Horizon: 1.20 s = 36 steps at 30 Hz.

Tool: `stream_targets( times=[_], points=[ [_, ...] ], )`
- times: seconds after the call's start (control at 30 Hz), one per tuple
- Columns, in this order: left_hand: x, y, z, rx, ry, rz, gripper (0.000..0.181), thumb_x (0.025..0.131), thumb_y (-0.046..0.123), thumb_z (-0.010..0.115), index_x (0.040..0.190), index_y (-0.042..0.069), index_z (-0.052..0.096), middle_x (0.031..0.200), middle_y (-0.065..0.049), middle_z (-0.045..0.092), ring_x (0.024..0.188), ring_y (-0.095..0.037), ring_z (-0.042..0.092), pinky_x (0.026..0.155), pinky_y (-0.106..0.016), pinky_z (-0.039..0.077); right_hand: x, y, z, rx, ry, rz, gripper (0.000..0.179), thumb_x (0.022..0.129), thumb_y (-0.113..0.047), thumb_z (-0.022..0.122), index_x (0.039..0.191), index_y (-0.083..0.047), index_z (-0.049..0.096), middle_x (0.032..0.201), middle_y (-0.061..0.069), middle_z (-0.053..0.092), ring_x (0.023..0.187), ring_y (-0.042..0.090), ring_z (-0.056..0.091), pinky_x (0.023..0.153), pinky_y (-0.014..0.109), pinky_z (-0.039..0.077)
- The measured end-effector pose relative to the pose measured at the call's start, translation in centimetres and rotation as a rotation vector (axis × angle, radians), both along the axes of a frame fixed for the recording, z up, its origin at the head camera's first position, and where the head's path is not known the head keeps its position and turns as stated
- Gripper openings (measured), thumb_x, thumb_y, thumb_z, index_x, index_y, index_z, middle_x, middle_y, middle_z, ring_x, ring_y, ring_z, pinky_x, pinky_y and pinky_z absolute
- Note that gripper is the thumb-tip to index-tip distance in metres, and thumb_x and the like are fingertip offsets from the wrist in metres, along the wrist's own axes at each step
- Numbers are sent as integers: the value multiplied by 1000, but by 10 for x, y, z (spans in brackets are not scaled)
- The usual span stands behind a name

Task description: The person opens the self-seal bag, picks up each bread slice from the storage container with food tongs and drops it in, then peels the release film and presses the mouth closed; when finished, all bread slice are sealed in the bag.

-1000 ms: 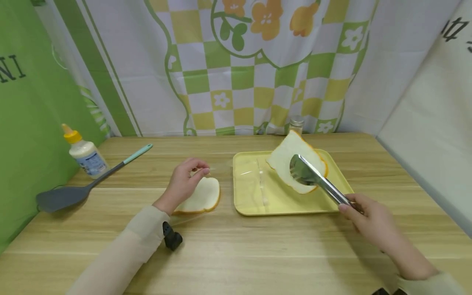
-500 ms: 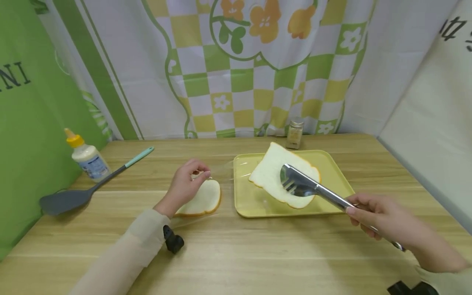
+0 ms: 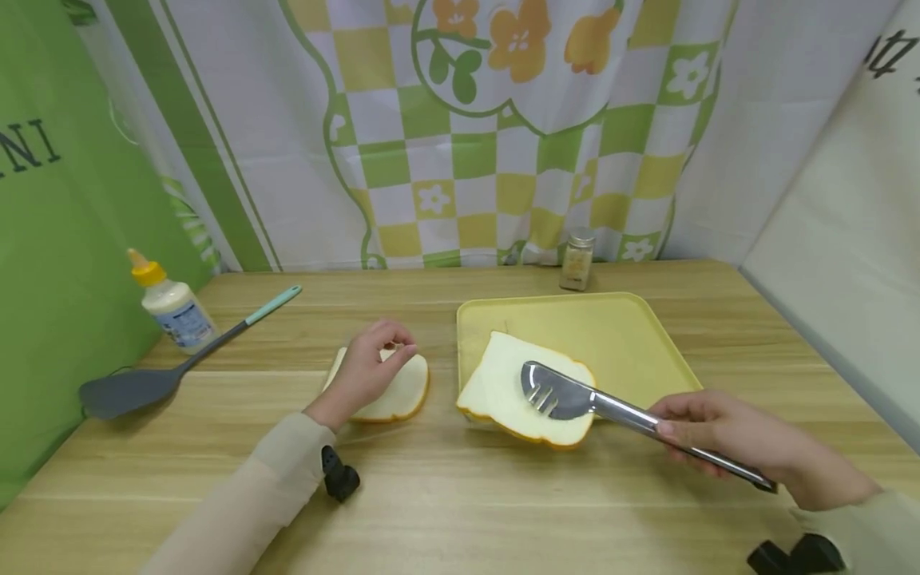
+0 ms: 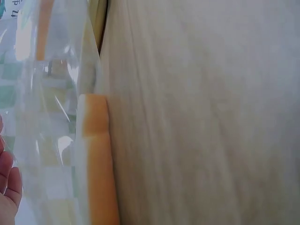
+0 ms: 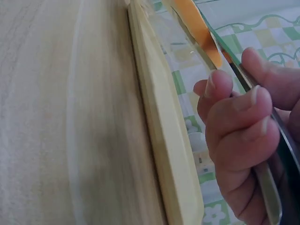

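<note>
Above the near-left part of the yellow tray, one slice of white bread is carried in metal tongs. Its near edge reaches past the tray's front rim. The right hand grips the tongs partway along the arms; fingers and thumb are curled round them.

To the left of the tray, a second bread slice lies near the table surface, partly hidden by the left hand. That hand's thumb and fingertips are drawn together in a narrow pinch on clear plastic film.

Differences between views: the head view barely registers the film; the left wrist view shows it as a broad, glossy sheet beside the second slice's brown crust. Whether that slice lies inside the film cannot be told. The right wrist view shows the carried slice's crust raised apart from the tray rim, and the fingers wrapped on the tongs, details less plain from above.

Count: two bread slices, one pair of tongs, one tray, one grey spatula with a mint handle end, one yellow-capped squeeze bottle just beside it, one glass jar behind the tray.
</note>
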State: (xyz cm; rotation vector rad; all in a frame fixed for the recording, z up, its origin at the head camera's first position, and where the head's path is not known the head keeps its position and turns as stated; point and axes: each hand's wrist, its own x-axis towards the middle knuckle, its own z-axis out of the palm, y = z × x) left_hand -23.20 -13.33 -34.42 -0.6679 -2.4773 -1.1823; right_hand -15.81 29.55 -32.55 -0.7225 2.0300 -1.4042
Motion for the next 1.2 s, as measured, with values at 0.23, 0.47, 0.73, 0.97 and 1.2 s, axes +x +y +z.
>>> stream_targets(
  times=[0.23,0.47,0.73,0.97,1.2],
  points=[
    [1,2,-2,4,40,-8,8,86,9,65,86,1,63,90,-8,61,86,-22,57,79,-42,50,-5,-3,-3,-14,-63,30,24,99,-6,39,109,14,48,71,-6,55,50,0,49,37,24,44],
    [4,8,0,15,109,-63,3,83,3,66,83,3,63,86,-7,61,82,-21,56,72,-37,48,-20,-25,2,-11,-61,59,25,98,-9,42,105,15,48,71,-1,55,48,2,48,36,22,42],
    [8,9,1,11,76,-34,5,88,7,62,84,4,61,89,-7,60,85,-19,55,75,-37,48,-31,-35,8,42,-83,73,30,98,-14,44,105,14,49,71,3,55,46,2,47,38,19,41],
    [10,9,2,40,133,-13,6,87,6,62,84,2,61,90,-10,59,84,-22,54,71,-38,47,-31,-32,10,32,-98,104,29,98,-12,43,106,15,49,72,1,56,48,2,49,39,20,43],
    [8,9,-1,31,23,-35,7,89,8,60,91,2,62,98,-10,59,94,-27,54,76,-46,48,-30,-27,8,1,-82,125,27,98,-8,42,105,17,47,72,-1,56,49,2,49,39,20,44]
  ],
)
